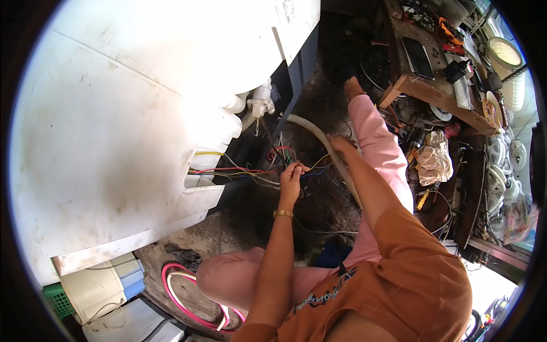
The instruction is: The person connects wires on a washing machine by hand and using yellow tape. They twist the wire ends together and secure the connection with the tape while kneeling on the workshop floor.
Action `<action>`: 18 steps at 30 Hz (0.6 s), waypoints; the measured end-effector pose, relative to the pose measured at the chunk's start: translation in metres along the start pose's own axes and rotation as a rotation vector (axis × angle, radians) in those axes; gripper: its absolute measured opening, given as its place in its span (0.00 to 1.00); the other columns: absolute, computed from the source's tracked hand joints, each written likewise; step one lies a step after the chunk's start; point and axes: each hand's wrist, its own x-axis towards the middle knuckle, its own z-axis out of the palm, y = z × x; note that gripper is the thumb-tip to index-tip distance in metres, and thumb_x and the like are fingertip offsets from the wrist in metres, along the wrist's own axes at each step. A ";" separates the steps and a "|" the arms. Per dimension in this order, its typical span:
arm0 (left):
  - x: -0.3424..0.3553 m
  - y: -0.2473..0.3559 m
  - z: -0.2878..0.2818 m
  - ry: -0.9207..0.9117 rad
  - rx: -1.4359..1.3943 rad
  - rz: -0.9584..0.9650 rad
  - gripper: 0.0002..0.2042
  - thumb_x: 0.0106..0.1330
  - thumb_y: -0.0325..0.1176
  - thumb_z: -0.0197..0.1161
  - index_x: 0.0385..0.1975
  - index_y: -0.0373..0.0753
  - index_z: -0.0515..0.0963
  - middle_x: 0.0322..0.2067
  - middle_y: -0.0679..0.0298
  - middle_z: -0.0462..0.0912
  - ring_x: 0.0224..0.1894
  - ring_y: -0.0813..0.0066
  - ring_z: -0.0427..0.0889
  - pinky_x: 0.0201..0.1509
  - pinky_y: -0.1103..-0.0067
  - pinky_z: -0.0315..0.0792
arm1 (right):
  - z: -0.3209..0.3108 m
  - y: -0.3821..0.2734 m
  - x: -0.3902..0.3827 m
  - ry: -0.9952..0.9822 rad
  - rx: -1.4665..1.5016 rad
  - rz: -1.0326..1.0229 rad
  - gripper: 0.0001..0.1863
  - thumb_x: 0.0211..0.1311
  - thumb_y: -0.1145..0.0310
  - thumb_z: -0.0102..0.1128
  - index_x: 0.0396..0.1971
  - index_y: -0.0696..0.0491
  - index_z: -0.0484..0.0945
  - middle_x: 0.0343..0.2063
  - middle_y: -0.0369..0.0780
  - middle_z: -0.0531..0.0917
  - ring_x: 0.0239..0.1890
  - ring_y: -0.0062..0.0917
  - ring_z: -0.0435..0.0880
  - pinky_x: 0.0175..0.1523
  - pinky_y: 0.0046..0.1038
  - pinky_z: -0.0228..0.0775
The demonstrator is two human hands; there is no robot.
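My left hand (292, 172) pinches a bundle of thin coloured wires (262, 171) that runs out of the opened white appliance (102, 137). My right hand (341, 145) is beside the thick grey hose (307, 124), apparently touching it; its fingers are too small and partly hidden to read. Above the wires, a white plastic valve fitting (261, 98) sits in the appliance's dark opening, with thin leads hanging from it.
My pink-trousered legs (370, 119) flank the work. At right, a wooden bench (433, 91) holds a phone (416, 57) and tools, with crumpled cloth (434, 159) below. At lower left lie a coiled pink hose (168, 285), a green basket (56, 299) and plastic bins (97, 285).
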 end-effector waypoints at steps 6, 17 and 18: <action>0.013 0.013 0.025 0.081 -0.087 0.065 0.10 0.72 0.32 0.50 0.36 0.33 0.76 0.39 0.60 0.82 0.43 0.78 0.77 0.52 0.81 0.68 | -0.008 0.022 0.004 -0.273 0.588 0.112 0.13 0.57 0.61 0.65 0.30 0.56 0.77 0.20 0.37 0.76 0.16 0.24 0.72 0.21 0.30 0.62; 0.003 0.018 0.015 0.084 -0.048 0.021 0.10 0.72 0.34 0.50 0.36 0.35 0.76 0.35 0.60 0.83 0.40 0.76 0.80 0.53 0.79 0.68 | 0.017 0.024 -0.035 0.094 1.421 -0.368 0.06 0.65 0.68 0.56 0.33 0.53 0.71 0.28 0.38 0.79 0.26 0.22 0.76 0.30 0.26 0.69; 0.005 0.019 0.019 0.066 -0.084 -0.015 0.10 0.72 0.34 0.50 0.37 0.35 0.76 0.35 0.60 0.83 0.40 0.76 0.80 0.53 0.78 0.68 | 0.019 0.028 -0.039 0.143 1.537 -0.502 0.05 0.66 0.68 0.55 0.32 0.52 0.71 0.30 0.38 0.79 0.28 0.22 0.77 0.33 0.26 0.70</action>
